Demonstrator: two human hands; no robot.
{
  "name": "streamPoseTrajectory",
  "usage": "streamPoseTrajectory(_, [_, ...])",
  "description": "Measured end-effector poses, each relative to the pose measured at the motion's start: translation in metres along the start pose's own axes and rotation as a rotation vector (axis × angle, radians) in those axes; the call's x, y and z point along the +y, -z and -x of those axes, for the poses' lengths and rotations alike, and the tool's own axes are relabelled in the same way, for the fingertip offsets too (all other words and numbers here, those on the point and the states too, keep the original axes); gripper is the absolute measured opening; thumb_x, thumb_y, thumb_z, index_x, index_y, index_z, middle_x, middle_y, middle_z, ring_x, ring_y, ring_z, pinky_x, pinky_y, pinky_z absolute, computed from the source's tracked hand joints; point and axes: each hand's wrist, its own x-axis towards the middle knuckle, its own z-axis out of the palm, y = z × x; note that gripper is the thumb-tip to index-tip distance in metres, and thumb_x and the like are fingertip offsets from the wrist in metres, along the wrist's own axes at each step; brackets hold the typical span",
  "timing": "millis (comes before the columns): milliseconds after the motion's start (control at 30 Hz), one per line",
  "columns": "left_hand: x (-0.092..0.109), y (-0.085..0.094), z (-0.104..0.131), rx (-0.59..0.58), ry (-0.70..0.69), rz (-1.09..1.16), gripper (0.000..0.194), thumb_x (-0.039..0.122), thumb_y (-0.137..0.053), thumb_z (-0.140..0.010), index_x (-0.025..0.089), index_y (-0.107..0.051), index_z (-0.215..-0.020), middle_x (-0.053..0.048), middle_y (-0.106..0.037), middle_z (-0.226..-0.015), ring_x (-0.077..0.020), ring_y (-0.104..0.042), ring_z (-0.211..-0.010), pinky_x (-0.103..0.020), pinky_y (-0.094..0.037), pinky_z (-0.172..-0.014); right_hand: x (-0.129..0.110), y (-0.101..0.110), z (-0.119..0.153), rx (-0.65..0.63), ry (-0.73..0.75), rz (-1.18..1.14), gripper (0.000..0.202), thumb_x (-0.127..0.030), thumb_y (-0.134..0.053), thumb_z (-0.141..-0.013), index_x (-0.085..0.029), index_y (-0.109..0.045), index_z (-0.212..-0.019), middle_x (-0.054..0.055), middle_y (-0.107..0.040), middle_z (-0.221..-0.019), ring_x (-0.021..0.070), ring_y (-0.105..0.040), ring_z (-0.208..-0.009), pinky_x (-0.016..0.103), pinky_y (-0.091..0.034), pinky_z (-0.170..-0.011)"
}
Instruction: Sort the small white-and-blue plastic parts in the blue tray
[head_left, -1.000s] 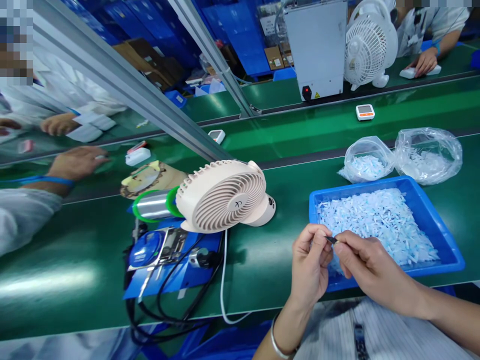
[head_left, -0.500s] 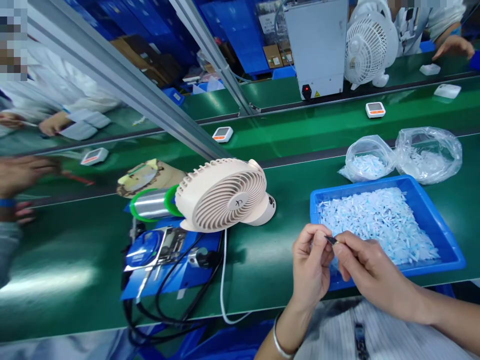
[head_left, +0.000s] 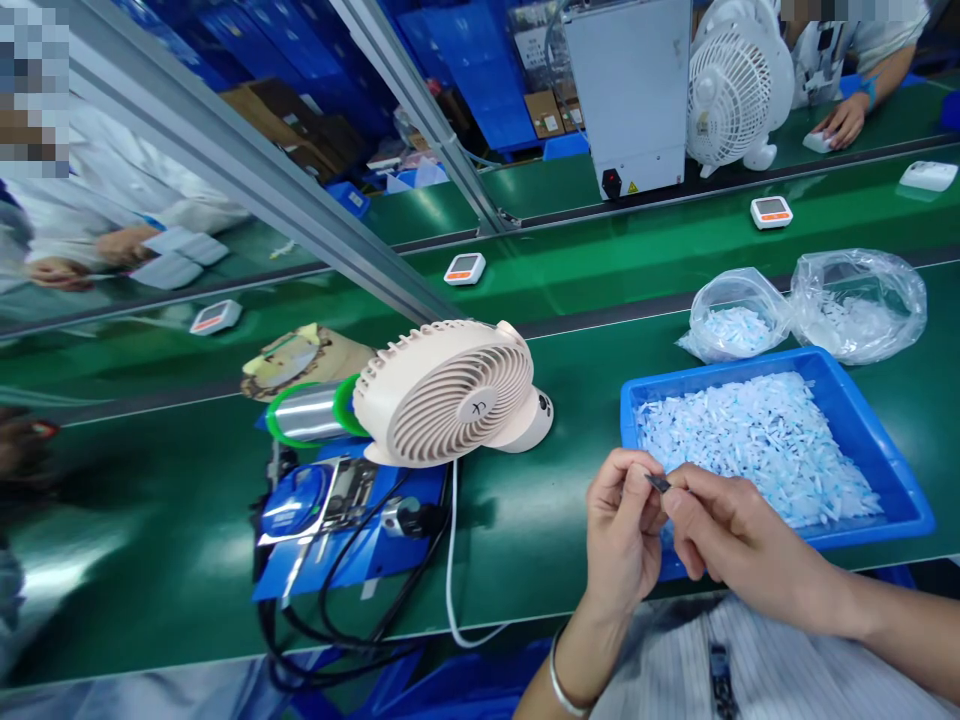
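Observation:
My right hand (head_left: 724,520) is closed round a small dark pointed piece (head_left: 658,483), whose tip reaches to my left fingertips; its kind is not clear. My left hand (head_left: 624,530) is pinched, and what it holds, if anything, is too small to make out. Both hands are over the near left edge of a blue tray (head_left: 892,470). In the tray lies a heap of small white and pale blue strips (head_left: 750,440).
Behind the tray stand two clear plastic bags (head_left: 739,315) with small pieces inside. A beige fan (head_left: 457,395) and a blue device with black cables (head_left: 322,510) occupy the left. White devices (head_left: 771,211) sit on the green conveyor (head_left: 562,262). Co-workers' hands (head_left: 844,120) show beyond.
My hands have barely moved. The white devices have shifted right along the conveyor. A co-worker's hand at the far right has come down onto a white part, and one at the left has moved down.

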Motion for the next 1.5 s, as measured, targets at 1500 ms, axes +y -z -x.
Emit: streamPoseTrajectory(1500, [-0.013, 0.003, 0.008, 0.132, -0.796, -0.678, 0.013, 0.018, -0.046, -0.081, 0.023, -0.059, -0.079, 0.003, -0.051, -0.061, -0.0085, -0.044, -0.053, -0.019, -0.035, -0.051, -0.017, 0.001, 0.014, -0.293, -0.391, -1.190, 0.020, -0.030, -0.047, -0.080, -0.015, -0.049, -0.068, -0.006, -0.045, -0.035, 0.0016, -0.029, -0.027, 0.014, -0.027, -0.036])
